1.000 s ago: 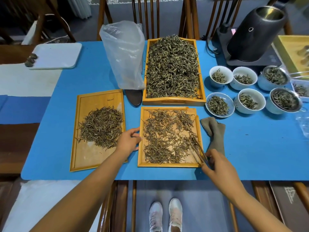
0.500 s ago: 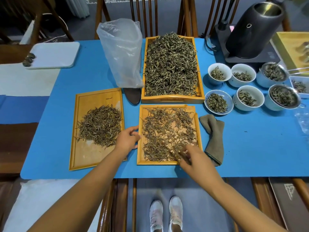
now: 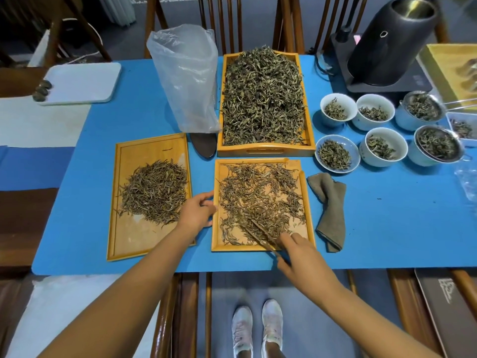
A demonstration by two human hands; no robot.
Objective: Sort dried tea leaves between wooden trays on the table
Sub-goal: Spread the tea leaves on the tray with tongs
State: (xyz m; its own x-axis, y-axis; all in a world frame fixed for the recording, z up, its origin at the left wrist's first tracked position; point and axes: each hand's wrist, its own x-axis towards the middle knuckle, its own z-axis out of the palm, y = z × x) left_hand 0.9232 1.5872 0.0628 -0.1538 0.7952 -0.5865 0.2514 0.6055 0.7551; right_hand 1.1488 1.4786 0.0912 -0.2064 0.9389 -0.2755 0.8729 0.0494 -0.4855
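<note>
— Is the tea sorted yet?
— Not yet. The left tray (image 3: 151, 151) has a neat pile, but the middle tray (image 3: 263, 248) still holds many loose leaves (image 3: 258, 195).
— And the hands?
— The left hand (image 3: 197, 214) rests loosely on the middle tray's edge. The right hand (image 3: 299, 254) pinches tweezers (image 3: 259, 232) in the leaves.

Tea-processing/tasting room, prob. small workshop or tea shop. Evidence: blue-covered table (image 3: 387, 228) w/ light wooden trays (image 3: 151, 151) of dried tea leaves (image 3: 262, 91), several white porcelain cups (image 3: 338, 111) w/ leaf samples, black electric kettle on base (image 3: 387, 42), clear plastic bag (image 3: 185, 78), dark wooden chairs (image 3: 222, 21) behind table.
</note>
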